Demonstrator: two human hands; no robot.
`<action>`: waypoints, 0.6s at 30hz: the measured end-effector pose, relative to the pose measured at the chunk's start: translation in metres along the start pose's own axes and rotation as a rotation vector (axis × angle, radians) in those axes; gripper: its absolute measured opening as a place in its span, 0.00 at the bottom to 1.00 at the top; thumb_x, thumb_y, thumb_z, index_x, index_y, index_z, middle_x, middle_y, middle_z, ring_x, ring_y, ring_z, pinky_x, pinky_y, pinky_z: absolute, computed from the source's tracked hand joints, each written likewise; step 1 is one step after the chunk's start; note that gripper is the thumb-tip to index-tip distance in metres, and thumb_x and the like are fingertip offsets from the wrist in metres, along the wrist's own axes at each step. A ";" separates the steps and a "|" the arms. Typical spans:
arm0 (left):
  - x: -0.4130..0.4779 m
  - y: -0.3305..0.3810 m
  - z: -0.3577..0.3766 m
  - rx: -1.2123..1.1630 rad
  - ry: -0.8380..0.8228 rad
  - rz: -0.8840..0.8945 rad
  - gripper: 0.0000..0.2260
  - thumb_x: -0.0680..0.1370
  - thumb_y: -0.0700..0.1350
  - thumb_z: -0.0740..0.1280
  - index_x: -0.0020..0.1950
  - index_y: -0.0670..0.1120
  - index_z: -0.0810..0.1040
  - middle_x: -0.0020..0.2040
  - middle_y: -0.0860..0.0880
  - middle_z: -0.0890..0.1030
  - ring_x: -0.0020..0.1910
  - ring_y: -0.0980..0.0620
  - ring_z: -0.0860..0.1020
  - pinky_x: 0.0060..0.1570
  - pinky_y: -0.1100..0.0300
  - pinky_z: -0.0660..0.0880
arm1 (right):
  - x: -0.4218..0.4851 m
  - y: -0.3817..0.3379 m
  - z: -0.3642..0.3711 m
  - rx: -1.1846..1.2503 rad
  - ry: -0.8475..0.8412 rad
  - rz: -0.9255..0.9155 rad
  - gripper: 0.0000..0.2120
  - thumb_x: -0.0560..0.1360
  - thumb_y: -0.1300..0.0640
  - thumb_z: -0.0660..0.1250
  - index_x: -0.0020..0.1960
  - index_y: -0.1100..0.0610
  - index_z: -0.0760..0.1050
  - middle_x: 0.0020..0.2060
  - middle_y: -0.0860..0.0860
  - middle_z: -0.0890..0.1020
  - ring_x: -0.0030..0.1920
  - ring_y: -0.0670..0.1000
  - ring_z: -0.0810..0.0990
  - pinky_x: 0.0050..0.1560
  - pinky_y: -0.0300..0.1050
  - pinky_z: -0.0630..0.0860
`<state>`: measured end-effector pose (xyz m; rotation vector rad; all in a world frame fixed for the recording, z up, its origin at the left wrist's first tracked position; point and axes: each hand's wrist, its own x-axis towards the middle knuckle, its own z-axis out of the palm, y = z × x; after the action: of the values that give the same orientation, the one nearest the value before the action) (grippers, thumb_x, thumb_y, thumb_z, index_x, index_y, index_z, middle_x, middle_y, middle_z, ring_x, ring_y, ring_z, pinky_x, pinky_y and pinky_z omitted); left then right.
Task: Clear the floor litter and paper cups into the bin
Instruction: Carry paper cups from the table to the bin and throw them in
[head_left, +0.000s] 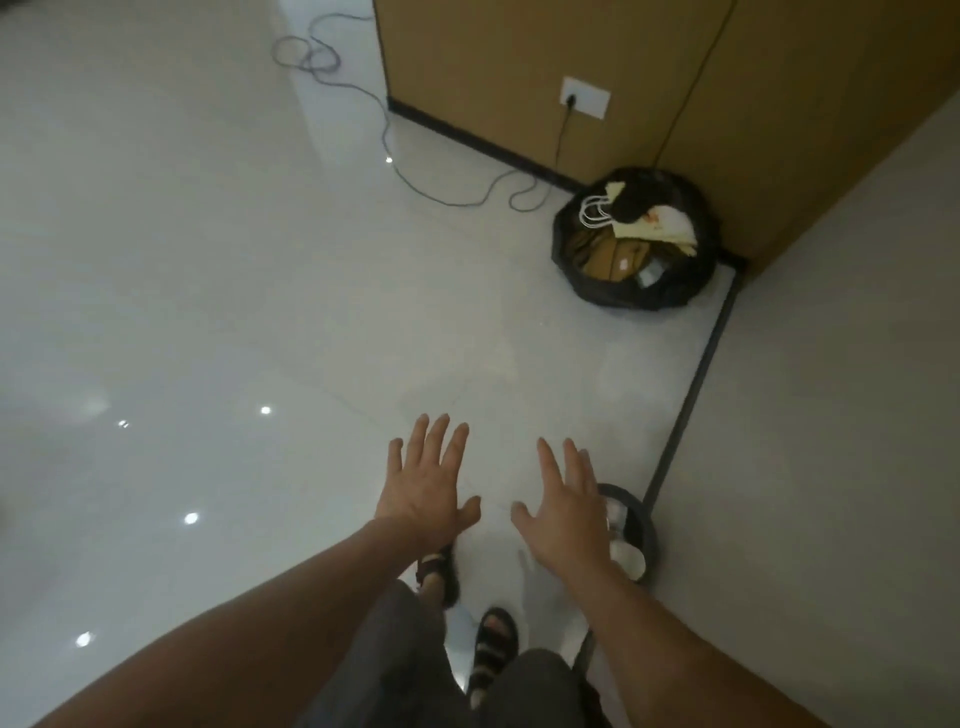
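My left hand and my right hand are both stretched out in front of me, palms down, fingers spread and straight, holding nothing. A large bin with a black liner stands against the brown wall at the upper right, filled with paper bags, cardboard and wrappers. A second, smaller dark-rimmed bin sits by the wall just right of my right hand, partly hidden by it; pale crumpled litter or cups show inside it.
A glossy white tiled floor spreads to the left. A grey cable loops across it toward a wall socket on the brown wall. A grey wall with a dark skirting runs along the right. My sandalled feet are below.
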<state>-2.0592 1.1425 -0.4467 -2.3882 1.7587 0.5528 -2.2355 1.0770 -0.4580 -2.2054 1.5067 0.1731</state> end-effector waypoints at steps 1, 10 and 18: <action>-0.018 -0.009 -0.002 -0.019 0.011 -0.049 0.40 0.75 0.66 0.53 0.76 0.51 0.33 0.78 0.47 0.36 0.75 0.44 0.32 0.72 0.41 0.39 | -0.004 -0.011 -0.004 -0.023 -0.004 -0.045 0.41 0.76 0.39 0.62 0.78 0.43 0.39 0.79 0.50 0.42 0.78 0.55 0.41 0.74 0.56 0.56; -0.198 -0.119 -0.006 -0.231 0.192 -0.536 0.39 0.75 0.66 0.53 0.78 0.51 0.38 0.78 0.48 0.39 0.76 0.45 0.36 0.74 0.43 0.44 | -0.063 -0.164 -0.007 -0.210 -0.164 -0.516 0.39 0.77 0.40 0.59 0.79 0.45 0.41 0.79 0.50 0.41 0.78 0.54 0.40 0.75 0.56 0.52; -0.371 -0.250 0.021 -0.351 0.381 -0.944 0.39 0.75 0.66 0.56 0.78 0.52 0.41 0.79 0.49 0.43 0.77 0.46 0.41 0.73 0.45 0.47 | -0.160 -0.351 0.059 -0.377 -0.209 -0.916 0.38 0.78 0.40 0.59 0.79 0.44 0.40 0.79 0.50 0.40 0.78 0.53 0.39 0.75 0.54 0.51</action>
<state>-1.9233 1.5610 -0.3607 -3.3072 0.4212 0.2785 -1.9709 1.3413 -0.3482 -2.8232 0.2694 0.3844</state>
